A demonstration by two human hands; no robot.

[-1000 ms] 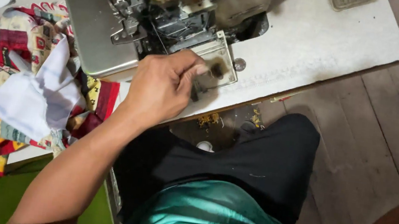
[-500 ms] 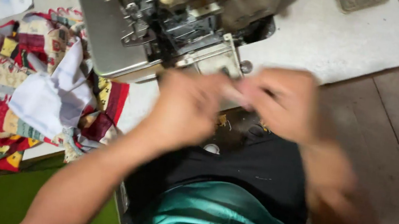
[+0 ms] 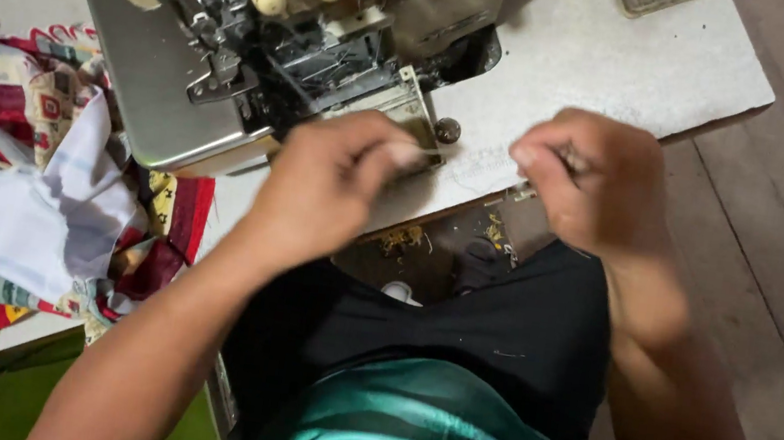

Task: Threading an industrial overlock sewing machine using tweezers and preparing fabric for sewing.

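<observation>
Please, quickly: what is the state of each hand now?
Left hand: closed in a pinch beside the sewing machine; what it holds cannot be told.
Right hand: fingers curled shut; contents cannot be told.

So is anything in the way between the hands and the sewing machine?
Nothing visible is. The left hand is right at the sewing machine, by its open front. The right hand hangs over the white table beside it, with only bare tabletop between.

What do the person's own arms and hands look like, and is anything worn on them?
Both forearms are bare, with no sleeves in view. The left hand and the right hand wear no gloves; no ring, watch or bracelet can be made out, though both are slightly blurred.
</observation>
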